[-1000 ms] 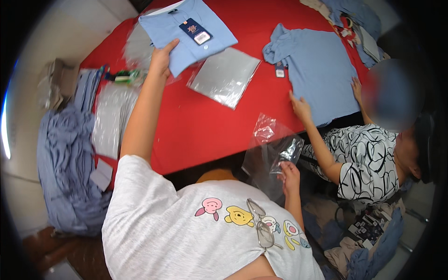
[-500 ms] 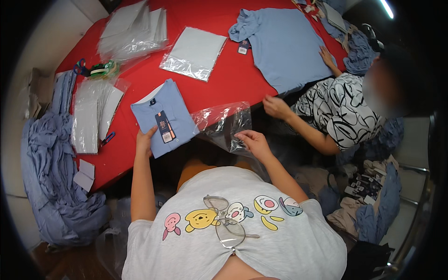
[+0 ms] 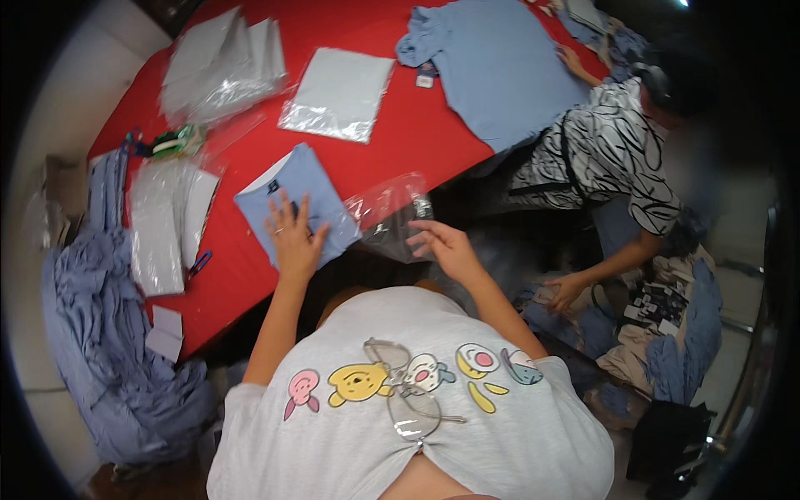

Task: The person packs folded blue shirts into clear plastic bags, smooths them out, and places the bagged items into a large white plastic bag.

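Note:
A folded blue shirt point(image 3: 312, 179) lies at the front edge of the red table, its collar toward the upper left. My left hand point(image 3: 293, 237) rests flat on it with fingers spread, covering most of its dark hang tag. From the shirt's right side a clear plastic bag point(image 3: 387, 204) stretches out past the table edge; how much of the shirt sits inside it I cannot tell. Beside the bag's right end is my right hand point(image 3: 442, 247), its fingers apart and seemingly holding nothing.
On the red table point(image 3: 250, 154) lie stacks of bagged white sheets point(image 3: 158, 225), a single bagged sheet point(image 3: 337, 92), tape rolls point(image 3: 179, 142) and a blue cutter point(image 3: 200, 264). A co-worker point(image 3: 600, 158) stands at right by a spread blue shirt point(image 3: 500, 71). Garments point(image 3: 125, 358) hang at left.
My left hand went from gripping the shirt's lower left edge to lying flat on its front. My right hand's pinch opened beside the bag. The co-worker's near hand dropped to the clothes pile at right.

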A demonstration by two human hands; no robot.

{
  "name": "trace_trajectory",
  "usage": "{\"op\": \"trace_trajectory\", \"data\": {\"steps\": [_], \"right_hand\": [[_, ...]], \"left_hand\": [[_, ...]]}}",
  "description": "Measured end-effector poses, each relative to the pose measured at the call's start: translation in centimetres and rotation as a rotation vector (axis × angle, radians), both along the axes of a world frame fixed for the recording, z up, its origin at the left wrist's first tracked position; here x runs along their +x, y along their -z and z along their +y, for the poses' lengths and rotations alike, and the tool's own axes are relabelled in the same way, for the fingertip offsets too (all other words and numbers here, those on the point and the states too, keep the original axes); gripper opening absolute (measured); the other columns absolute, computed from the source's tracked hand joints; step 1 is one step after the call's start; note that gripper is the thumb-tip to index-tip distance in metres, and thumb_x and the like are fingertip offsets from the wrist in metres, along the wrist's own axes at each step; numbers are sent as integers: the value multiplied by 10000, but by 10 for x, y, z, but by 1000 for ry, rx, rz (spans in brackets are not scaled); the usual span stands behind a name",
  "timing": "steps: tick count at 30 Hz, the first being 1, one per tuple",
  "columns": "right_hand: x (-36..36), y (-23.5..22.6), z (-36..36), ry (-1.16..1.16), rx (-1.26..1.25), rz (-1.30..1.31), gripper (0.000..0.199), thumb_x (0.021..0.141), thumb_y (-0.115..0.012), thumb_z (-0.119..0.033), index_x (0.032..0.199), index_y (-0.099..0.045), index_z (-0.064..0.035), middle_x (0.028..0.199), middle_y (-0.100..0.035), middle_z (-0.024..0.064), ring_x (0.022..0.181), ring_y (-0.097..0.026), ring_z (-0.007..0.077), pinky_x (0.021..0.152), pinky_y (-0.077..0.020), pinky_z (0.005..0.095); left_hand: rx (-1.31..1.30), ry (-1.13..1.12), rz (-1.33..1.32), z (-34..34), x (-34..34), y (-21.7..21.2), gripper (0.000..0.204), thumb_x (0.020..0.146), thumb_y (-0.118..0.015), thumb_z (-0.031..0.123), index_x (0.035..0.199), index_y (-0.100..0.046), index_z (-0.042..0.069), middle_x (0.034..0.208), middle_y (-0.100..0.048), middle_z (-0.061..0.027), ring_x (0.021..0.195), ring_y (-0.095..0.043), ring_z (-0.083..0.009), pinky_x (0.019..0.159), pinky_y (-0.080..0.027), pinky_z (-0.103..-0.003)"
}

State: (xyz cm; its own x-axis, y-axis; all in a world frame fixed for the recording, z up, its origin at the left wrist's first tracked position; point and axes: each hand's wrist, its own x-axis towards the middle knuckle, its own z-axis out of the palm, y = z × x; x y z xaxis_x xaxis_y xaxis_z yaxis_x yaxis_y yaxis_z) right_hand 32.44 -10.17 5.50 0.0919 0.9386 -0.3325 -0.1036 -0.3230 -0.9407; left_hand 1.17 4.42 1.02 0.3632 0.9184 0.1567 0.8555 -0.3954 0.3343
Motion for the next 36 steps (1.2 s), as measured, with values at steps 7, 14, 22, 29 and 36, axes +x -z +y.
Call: {"op": "trace_trajectory", "data": {"steps": [7, 14, 22, 29, 36], "right_hand": [[2, 8, -20, 73, -28, -81, 333, 1155, -513, -148, 1388, -662, 39, 1080, -785, 156, 882, -757, 164, 787, -627, 296], [-3, 16, -26, 8, -59, -121, 313, 1145, -524, -130, 1375, -681, 11, 1081, -791, 142, 917, -759, 163, 789, -617, 298], [9, 1, -66, -85, -175, -493, 285, 995, -593, -46, 1182, -807, -33, 1040, -813, 150, 925, -769, 211, 883, -600, 340], [70, 197, -280, 116, -736, -813, 307, 890, -626, -80, 1134, -805, -28, 968, -788, 196, 909, -777, 329, 794, -601, 441], [151, 197, -373, 111, -1071, -712, 316, 923, -640, -69, 1195, -783, 3, 1098, -807, 198, 990, -778, 384, 846, -612, 449]], "left_hand": [[-27, 1, -4, -6, 5, 38, 704, 1018, -637, 568, 1648, -489, 290, 1794, -238, -173, 1638, -194, -475, 1253, -119, -747], [-51, 20, 20, -1, 9, 42, 716, 1014, -644, 574, 1650, -483, 287, 1803, -218, -161, 1651, -166, -455, 1262, -81, -734], [-263, -752, -585, -65, -78, 50, 659, 992, -801, 246, 1465, -504, -104, 1432, -557, -262, 1324, -551, -339, 1157, -427, -498], [-634, -646, -847, -44, -110, 63, 509, 1022, -767, 369, 1279, -677, -60, 1121, -726, -110, 1014, -658, -178, 888, -484, -279], [-574, -638, -1129, -11, -93, 78, 377, 1024, -739, 137, 1332, -640, -58, 1240, -724, -167, 1072, -706, -262, 963, -566, -409]]}}
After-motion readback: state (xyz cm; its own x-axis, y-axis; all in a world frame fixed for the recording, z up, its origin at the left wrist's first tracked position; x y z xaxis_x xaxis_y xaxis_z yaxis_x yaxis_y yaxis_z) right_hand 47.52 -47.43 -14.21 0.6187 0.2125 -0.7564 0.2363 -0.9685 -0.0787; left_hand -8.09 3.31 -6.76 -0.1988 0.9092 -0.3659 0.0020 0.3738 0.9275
